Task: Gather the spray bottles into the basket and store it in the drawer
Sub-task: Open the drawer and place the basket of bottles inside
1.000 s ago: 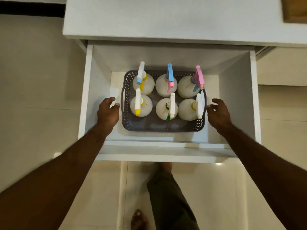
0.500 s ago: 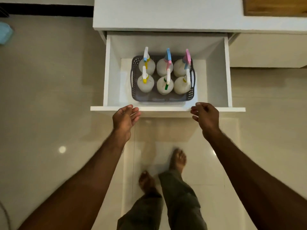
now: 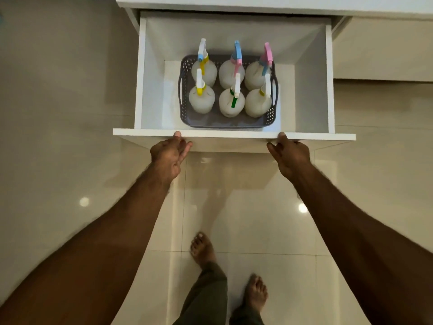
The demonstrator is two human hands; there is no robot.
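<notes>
A white drawer [image 3: 234, 134] stands pulled out under the counter. Inside it sits a grey perforated basket [image 3: 225, 122] on the drawer floor, apart from both side walls. Several white spray bottles [image 3: 202, 102] stand upright in the basket in two rows, with blue, pink, yellow, green and white triggers. My left hand [image 3: 169, 156] is at the drawer's front panel left of centre, thumb tip on its top edge, fingers loosely extended against the face. My right hand [image 3: 291, 156] mirrors it on the right side, thumb on the top edge. Neither hand holds anything.
A white countertop [image 3: 257, 3] overhangs the back of the drawer. A closed cabinet front [image 3: 382, 50] lies to the right. Glossy beige floor tiles surround the drawer. My bare feet [image 3: 203, 250] stand on the tiles below the drawer front.
Both hands left the basket's sides inside the drawer and came back to the front panel, where the thumbs now rest on its top edge. I have stepped back; the basket stayed put.
</notes>
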